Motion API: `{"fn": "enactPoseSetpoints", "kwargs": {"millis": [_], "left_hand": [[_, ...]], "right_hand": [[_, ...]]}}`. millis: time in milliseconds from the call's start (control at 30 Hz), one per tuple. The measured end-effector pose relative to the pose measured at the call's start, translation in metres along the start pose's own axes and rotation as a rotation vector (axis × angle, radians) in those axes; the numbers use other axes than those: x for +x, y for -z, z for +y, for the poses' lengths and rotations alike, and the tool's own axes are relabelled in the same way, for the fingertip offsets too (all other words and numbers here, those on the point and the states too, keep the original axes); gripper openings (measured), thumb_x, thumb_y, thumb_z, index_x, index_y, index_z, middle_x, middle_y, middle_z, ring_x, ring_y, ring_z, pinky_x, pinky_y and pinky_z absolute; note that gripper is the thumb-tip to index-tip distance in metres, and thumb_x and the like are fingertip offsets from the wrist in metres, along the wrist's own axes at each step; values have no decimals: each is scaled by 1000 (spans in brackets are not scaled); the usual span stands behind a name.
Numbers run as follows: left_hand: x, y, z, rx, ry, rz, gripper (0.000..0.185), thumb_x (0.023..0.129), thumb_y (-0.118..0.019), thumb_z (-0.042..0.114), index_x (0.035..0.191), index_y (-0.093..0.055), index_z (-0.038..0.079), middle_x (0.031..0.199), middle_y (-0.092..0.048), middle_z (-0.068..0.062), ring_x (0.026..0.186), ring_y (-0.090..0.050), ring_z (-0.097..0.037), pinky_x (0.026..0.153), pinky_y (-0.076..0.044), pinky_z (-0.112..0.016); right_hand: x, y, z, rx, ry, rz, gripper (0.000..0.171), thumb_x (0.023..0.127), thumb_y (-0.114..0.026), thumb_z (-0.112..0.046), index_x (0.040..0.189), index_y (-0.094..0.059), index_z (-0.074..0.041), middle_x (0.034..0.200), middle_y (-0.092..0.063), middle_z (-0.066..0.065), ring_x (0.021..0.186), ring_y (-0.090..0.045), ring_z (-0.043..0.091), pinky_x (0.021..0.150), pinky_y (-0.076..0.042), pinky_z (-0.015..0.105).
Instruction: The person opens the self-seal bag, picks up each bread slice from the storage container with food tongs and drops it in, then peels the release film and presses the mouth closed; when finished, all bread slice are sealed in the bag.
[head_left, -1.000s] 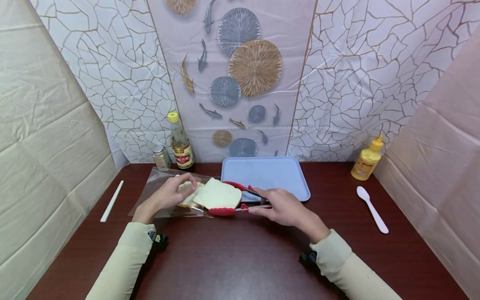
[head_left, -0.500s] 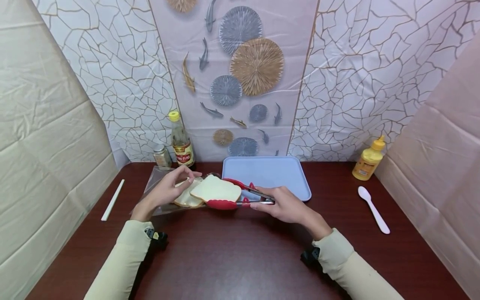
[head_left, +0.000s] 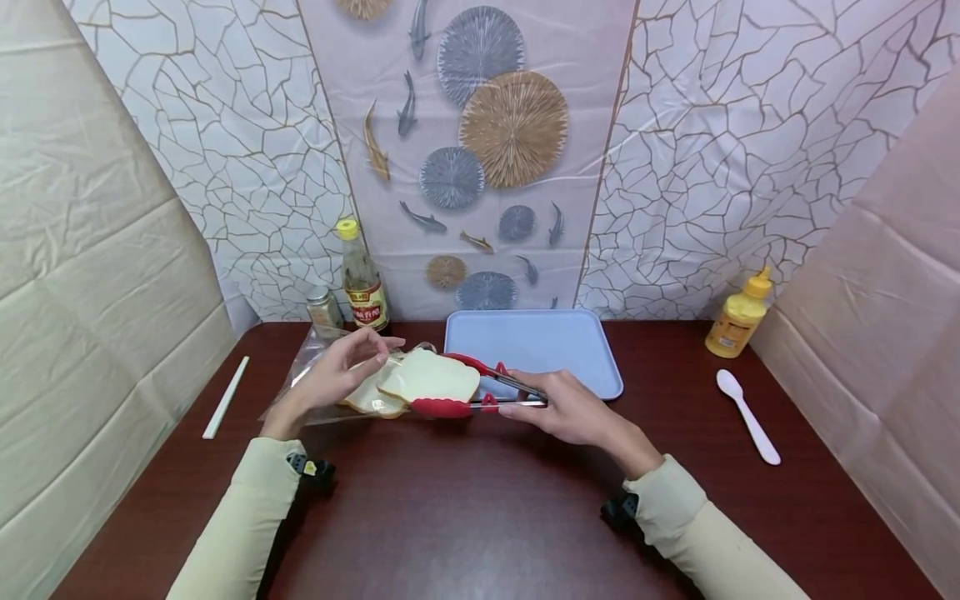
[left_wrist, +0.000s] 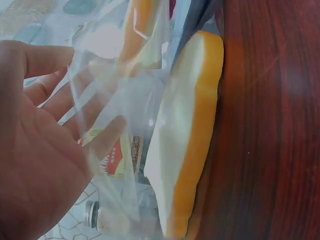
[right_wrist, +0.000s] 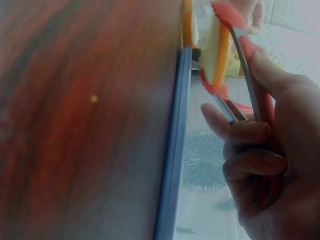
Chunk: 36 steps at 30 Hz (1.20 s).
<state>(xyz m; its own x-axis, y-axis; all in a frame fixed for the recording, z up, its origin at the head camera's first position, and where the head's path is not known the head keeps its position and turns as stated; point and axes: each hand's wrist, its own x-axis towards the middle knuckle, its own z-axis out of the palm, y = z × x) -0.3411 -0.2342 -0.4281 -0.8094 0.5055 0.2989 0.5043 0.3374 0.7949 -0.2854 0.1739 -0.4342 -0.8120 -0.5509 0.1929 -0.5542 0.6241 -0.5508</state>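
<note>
My right hand grips red-tipped tongs, whose tips hold a slice of white bread with a golden crust at its edges. The slice is raised off the table. Beneath and left of it, another bread slice lies in a clear plastic bag. My left hand touches the bag near its mouth, thumb apart from the fingers. Through the film in the left wrist view, its fingers look nearly straight. The right wrist view shows the fingers curled around the tongs.
A light blue tray lies just behind the tongs. At the back left stand a sauce bottle and a small jar; white chopsticks lie farther left. On the right are a yellow squeeze bottle and a white spoon.
The tongs and the gripped slice have shifted slightly left and up from the table. My left thumb and fingers have spread apart, and the bag has shifted with the hand.
</note>
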Motion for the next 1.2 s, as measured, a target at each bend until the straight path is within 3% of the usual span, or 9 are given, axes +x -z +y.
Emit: {"fn": "enactPoseSetpoints", "kwargs": {"millis": [233,333,533,733,900,1033,1133,1200], "left_hand": [[-1,-3,-1,77,40,-71,12,109,-66,12,107,-63,1,143,-71,-21,140,-64,-39,121,-44,-59],[-1,-5,-2,109,39,-84,8,108,-65,12,106,-65,4,141,-72,-20,138,-66,-38,120,-42,-64],[-1,-5,0,122,32,-60,9,108,-66,13,106,-65,4,138,-74,-17,137,-67,-35,119,-44,-62],[1,-2,5,112,47,-37,6,108,-66,10,109,-63,5,139,-74,-18,137,-67,-36,118,-46,-58],[2,-1,7,123,43,-16,9,109,-66,12,110,-62,4,137,-75,-13,135,-69,-36,112,-52,-38],[1,-1,6,115,36,-39,10,109,-65,13,108,-63,4,139,-74,-16,135,-68,-37,110,-49,-27],[0,-1,6,111,50,-55,6,108,-66,10,106,-63,5,140,-73,-17,137,-67,-36,115,-49,-35],[0,-1,5,104,52,-57,5,108,-66,9,106,-63,5,141,-73,-17,138,-67,-35,117,-49,-44]], "right_hand": [[0,-2,2,-88,4,-4,73,99,-75,-57,157,-57,-18,99,-73,-11,75,-57,8,68,-48,26],[0,-3,1,-102,4,-14,73,99,-74,-59,158,-57,-19,100,-73,-10,75,-57,8,68,-48,27],[2,-3,1,-69,20,-22,72,98,-74,-60,157,-58,-20,104,-75,-8,78,-59,8,70,-50,27],[2,0,3,-7,7,-49,73,99,-75,-58,156,-59,-17,94,-71,-12,69,-58,8,67,-50,27],[0,3,4,30,-11,-65,73,97,-75,-59,155,-60,-17,84,-66,-11,71,-58,9,69,-50,27],[1,2,4,28,16,-66,72,98,-75,-59,154,-61,-16,89,-69,-12,85,-62,10,82,-52,29],[2,-1,4,37,28,-69,72,98,-75,-58,155,-60,-15,98,-74,-11,94,-64,12,89,-52,30],[3,-3,4,38,26,-68,72,99,-75,-57,156,-59,-16,100,-75,-10,91,-65,11,85,-54,30]]}}
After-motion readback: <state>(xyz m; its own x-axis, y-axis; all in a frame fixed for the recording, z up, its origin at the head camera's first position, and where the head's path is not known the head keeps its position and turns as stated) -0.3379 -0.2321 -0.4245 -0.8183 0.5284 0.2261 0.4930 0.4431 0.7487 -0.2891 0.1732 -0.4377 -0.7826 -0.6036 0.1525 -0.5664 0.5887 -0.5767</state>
